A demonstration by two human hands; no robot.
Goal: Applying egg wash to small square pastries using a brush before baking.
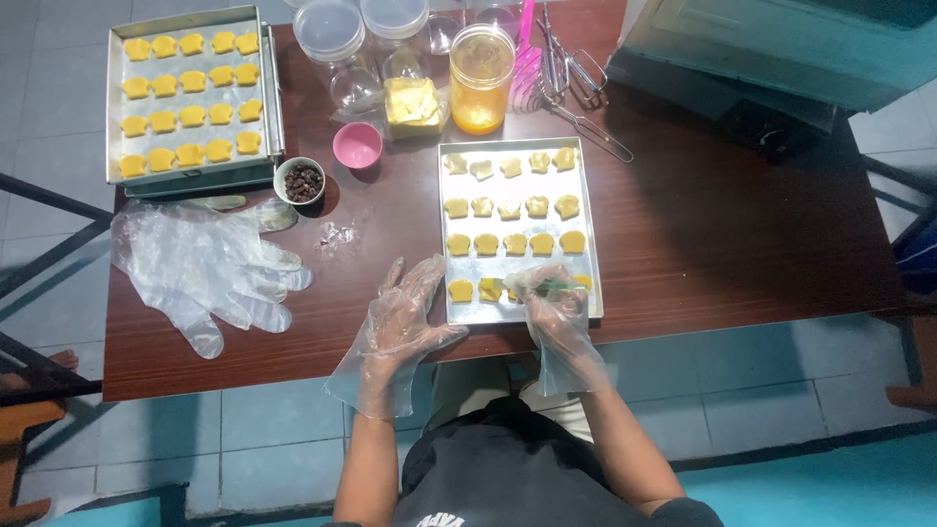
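Brush [552,286] gripped in right hand [556,317] fingers over tray [591,244]; left hand [405,317] flat, fingers spread.

brown wooden table [742,244] | pale tiled floor [59,88] (grey grout)

cookies [514,206] on tray [590,234], second tray [114,107] far left, gloves [210,265] between

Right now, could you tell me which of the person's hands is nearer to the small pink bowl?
Left. The left hand lies flat on the table below the pink bowl, beside the tray; the right hand works over the tray's near row, farther right.
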